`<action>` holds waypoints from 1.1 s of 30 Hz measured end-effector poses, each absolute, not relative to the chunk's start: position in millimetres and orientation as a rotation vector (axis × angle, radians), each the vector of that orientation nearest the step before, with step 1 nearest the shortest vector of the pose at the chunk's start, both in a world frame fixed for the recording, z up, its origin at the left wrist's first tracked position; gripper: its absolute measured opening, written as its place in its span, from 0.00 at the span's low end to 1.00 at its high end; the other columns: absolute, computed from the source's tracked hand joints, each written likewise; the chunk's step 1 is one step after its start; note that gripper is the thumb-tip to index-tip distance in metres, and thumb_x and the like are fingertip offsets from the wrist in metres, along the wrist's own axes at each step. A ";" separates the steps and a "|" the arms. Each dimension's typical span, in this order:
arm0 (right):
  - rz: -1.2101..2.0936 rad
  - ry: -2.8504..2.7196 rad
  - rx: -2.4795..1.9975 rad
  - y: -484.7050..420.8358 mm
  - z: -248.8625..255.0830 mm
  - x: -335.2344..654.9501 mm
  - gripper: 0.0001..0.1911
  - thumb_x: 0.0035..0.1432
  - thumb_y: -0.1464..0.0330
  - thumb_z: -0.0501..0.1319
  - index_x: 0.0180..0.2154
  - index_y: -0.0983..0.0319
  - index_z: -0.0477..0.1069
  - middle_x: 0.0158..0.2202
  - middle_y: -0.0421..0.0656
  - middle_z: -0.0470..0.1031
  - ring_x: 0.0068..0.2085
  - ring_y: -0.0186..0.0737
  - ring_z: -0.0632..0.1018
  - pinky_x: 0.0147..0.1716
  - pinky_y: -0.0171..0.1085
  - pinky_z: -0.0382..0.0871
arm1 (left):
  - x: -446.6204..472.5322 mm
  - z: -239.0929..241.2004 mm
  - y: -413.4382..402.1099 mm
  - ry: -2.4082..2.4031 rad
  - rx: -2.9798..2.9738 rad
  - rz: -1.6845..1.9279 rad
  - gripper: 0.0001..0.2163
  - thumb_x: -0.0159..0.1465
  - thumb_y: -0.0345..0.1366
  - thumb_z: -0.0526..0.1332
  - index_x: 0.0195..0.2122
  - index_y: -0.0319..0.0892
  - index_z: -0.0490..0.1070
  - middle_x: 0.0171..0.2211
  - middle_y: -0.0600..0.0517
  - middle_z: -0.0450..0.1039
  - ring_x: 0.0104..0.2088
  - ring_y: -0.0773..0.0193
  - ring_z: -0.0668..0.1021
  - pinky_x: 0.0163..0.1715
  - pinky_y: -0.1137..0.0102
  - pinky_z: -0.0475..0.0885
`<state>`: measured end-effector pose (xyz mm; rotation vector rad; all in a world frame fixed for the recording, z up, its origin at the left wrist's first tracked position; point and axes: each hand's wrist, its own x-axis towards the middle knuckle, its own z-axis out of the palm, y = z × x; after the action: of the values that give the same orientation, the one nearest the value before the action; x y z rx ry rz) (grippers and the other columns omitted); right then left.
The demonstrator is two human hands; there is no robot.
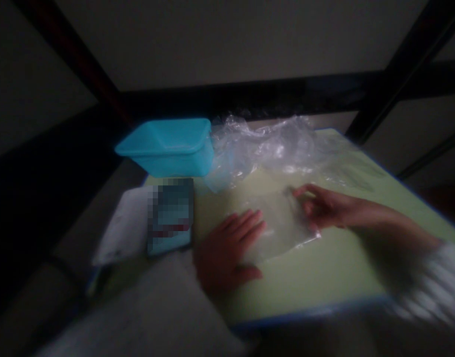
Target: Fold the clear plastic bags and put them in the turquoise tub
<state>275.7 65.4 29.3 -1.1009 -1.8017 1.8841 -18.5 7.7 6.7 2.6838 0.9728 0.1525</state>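
A small clear plastic bag (281,230) lies flat on the pale yellow-green tabletop in front of me. My left hand (229,253) rests palm down over its left side, fingers stretched out and thumb apart. At the bag's right edge, the fingers of my right hand (320,206) are curled in and appear to pinch the film. The dim light and blur hide exactly where the fingertips meet it. Behind both hands spreads a crumpled heap of clear plastic (283,146).
A turquoise plastic basin (175,161) stands at the table's back left. Nearer me are a dark, partly pixelated flat object (171,215) and a white sheet-like item (126,223). The table (335,272) has a blue edge; a wall rises behind it.
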 end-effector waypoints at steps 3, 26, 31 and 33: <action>1.866 -1.792 -1.061 66.7 28.8 276.6 0.36 0.47 0.70 0.69 0.53 0.57 0.52 0.29 0.33 0.64 0.27 0.32 0.72 0.24 0.32 0.67 | -18.4 7.4 7.5 0.983 2.684 0.127 0.38 0.61 0.61 0.49 0.65 0.39 0.50 0.67 0.42 0.46 0.66 0.50 0.51 0.63 0.55 0.46; 1.885 -1.848 -1.075 61.7 41.1 270.1 0.37 0.46 0.72 0.69 0.54 0.57 0.53 0.29 0.33 0.64 0.27 0.31 0.72 0.22 0.29 0.65 | -19.1 8.6 7.5 0.972 2.689 0.137 0.38 0.62 0.61 0.49 0.65 0.39 0.50 0.67 0.41 0.47 0.66 0.49 0.51 0.63 0.54 0.46; 1.808 -1.886 -1.188 63.5 45.7 273.1 0.35 0.47 0.69 0.69 0.53 0.57 0.55 0.28 0.34 0.66 0.24 0.30 0.72 0.16 0.27 0.62 | -19.2 8.1 6.4 0.967 2.742 0.159 0.38 0.62 0.60 0.49 0.65 0.36 0.49 0.67 0.40 0.44 0.67 0.50 0.49 0.63 0.56 0.46; 1.752 -1.871 -1.205 65.1 45.7 275.2 0.34 0.47 0.68 0.69 0.52 0.58 0.56 0.29 0.35 0.67 0.25 0.32 0.74 0.16 0.27 0.62 | -19.4 7.1 6.0 0.967 2.769 0.173 0.38 0.62 0.60 0.49 0.65 0.37 0.49 0.67 0.40 0.43 0.67 0.49 0.48 0.63 0.56 0.46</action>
<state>275.2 65.1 45.7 -1.2050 -1.8710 1.7517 -19.4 6.0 7.1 2.7688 0.9668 0.1732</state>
